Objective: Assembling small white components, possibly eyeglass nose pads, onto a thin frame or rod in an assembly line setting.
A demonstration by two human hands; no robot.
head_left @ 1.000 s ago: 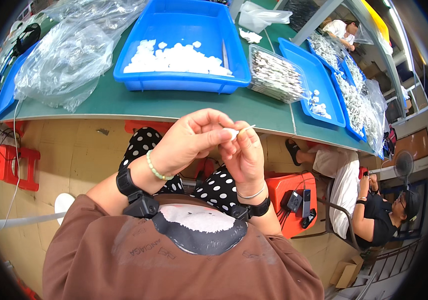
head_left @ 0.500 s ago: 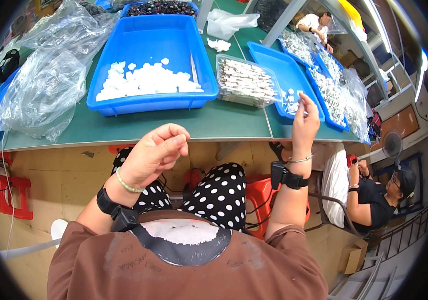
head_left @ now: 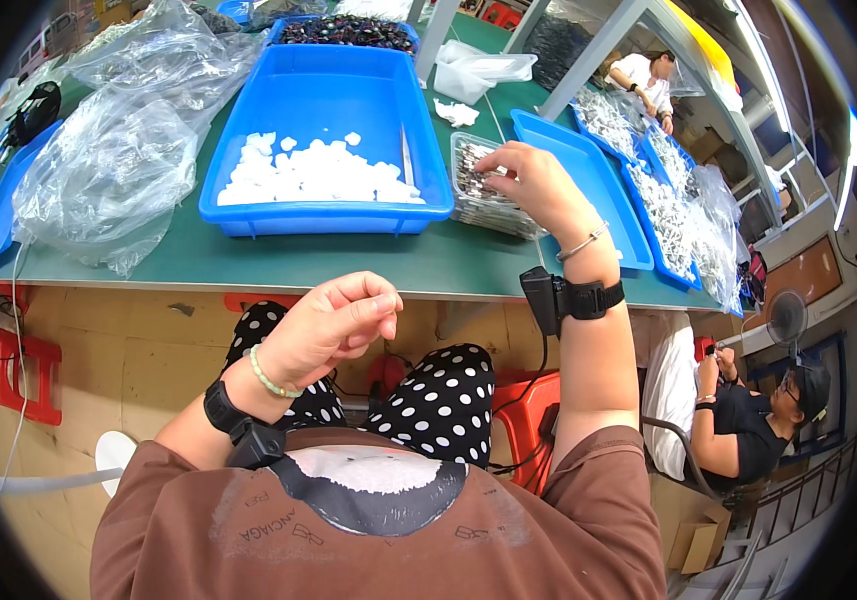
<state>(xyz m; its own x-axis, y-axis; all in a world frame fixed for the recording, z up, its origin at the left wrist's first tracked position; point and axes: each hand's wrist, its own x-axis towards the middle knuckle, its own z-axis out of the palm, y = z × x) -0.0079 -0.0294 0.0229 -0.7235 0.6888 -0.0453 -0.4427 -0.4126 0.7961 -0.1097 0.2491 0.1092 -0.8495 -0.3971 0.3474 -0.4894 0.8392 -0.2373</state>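
Observation:
My left hand hovers in front of the table edge above my lap. Its thumb and fingers are pinched together, and whatever they may hold is too small to make out. My right hand reaches over a clear plastic box packed with slim white stick-like parts with darker ends. Its fingertips are a little apart at the top of the parts, with nothing plainly gripped. Left of the box sits a large blue tray with a heap of small white pieces and a pair of tweezers-like metal slivers against its right side.
Another blue tray lies right of the box, with trays of white parts beyond. Crumpled clear bags cover the table's left. Behind are dark small parts and a translucent container. Two people work at the right.
My right hand has moved left from the right-hand blue tray to the clear box. My left hand stays pinched, shifted slightly right and down in view as the head view turned.

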